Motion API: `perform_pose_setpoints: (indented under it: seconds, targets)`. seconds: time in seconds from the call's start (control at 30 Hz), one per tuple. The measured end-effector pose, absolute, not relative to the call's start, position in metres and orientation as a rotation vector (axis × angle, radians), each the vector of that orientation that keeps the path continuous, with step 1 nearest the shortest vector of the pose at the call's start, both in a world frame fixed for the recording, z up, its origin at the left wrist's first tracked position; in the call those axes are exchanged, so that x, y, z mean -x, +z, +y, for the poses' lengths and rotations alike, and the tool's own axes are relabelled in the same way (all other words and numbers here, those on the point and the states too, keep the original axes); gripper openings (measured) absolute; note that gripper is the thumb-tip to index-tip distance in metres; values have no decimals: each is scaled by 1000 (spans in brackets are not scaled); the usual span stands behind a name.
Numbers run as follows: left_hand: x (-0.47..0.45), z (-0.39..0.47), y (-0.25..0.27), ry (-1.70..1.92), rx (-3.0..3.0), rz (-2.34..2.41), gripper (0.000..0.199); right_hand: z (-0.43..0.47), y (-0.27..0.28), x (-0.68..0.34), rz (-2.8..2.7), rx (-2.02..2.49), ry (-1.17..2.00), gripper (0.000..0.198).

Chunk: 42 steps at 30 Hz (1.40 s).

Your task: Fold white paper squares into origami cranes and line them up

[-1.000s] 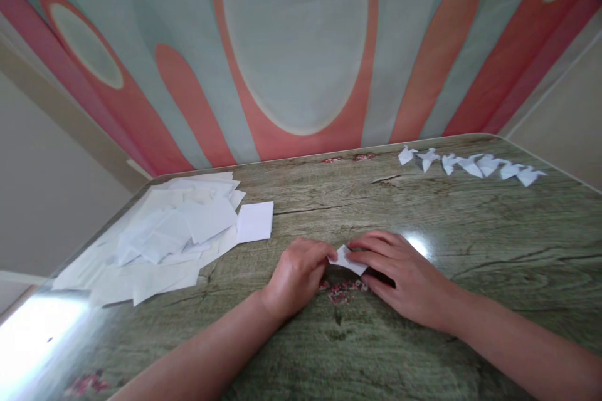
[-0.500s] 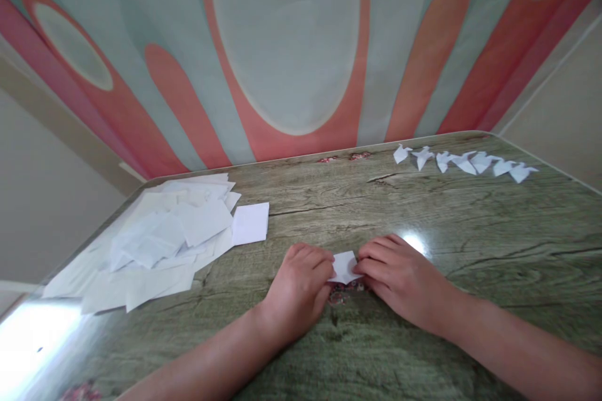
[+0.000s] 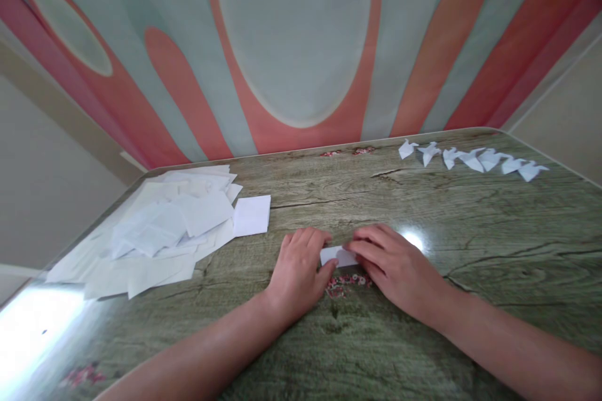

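Note:
A small folded piece of white paper [image 3: 339, 257] lies low over the wood-grain table, between my two hands. My left hand [image 3: 301, 269] grips its left end, with the thumb on the near edge and the fingers curled behind. At the other end, the bent fingers of my right hand [image 3: 390, 266] pinch the paper and cover its right edge. Now the paper shows as a narrow, flat strip. Just below it, a red floral pattern [image 3: 348, 283] is visible on the table surface.
A loose heap of white paper sheets [image 3: 155, 225] covers the table's left side. Beside it sits a neat stack of square paper [image 3: 253, 215]. Several folded white paper birds [image 3: 470, 160] stand in a row at the back right. A patterned curtain or wall covering [image 3: 291, 44] rises behind the table [image 3: 399, 351].
The paper has gone from a pointed, wider shape to a narrow strip. My left hand's thumb now presses its near edge. The whole view has shifted slightly.

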State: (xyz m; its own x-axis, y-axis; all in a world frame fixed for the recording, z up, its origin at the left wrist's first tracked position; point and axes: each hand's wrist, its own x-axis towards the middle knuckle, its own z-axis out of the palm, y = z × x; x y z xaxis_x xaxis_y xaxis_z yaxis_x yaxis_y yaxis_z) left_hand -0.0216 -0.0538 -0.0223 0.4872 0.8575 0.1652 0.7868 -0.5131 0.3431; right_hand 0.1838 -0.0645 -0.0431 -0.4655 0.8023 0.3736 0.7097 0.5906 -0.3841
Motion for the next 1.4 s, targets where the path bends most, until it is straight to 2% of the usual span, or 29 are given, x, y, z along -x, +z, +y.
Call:
perform_pose_setpoints:
  seconds: [0.07, 0.27, 0.57, 0.63, 0.77, 0.87, 1.0, 1.1, 1.13, 1.23, 1.27, 1.33, 1.4]
  targets:
    - [22, -54, -22, 482, -2517, 1382, 21, -67, -42, -183, -2407, 1102, 207, 23]
    - [30, -53, -16, 385, -2522, 1330, 13, -66, -37, -191, -2452, 1100, 164, 21]
    - [43, -49, -20, 505, -2432, 1370, 30, -59, -45, -199, -2117, 1171, 337, 27]
    - [37, -48, -22, 518, -2437, 1380, 32, -58, -45, -197, -2084, 1223, 358, 33]
    - [27, -48, -25, 583, -2411, 1319, 18, -60, -46, -192, -2145, 1249, 420, 52]
    - [24, -51, -26, 675, -2394, 1222, 6, -61, -46, -189, -2147, 1241, 484, 55]
    - [25, -56, -24, 764, -2356, 1144, 7, -62, -43, -188, -2049, 1313, 594, 46]
    - [26, -58, -19, 823, -2278, 1123, 11, -63, -36, -189, -1987, 1352, 683, 9]
    - [26, -57, -17, 856, -2249, 1120, 12, -63, -34, -189, -1961, 1342, 709, 3]
    - [22, -51, -9, 984, -2077, 1145, 12, -65, -27, -191, -1849, 1303, 770, 13]
    - [19, -48, -6, 1018, -1958, 1156, 17, -66, -26, -192, -1813, 1303, 782, 13]
    - [10, -40, -1, 1039, -1622, 1143, 42, -66, -24, -192, -1758, 1325, 796, 15]
    - [1, -32, 2, 991, -1396, 1062, 46, -66, -25, -193, -1717, 1361, 822, 17]
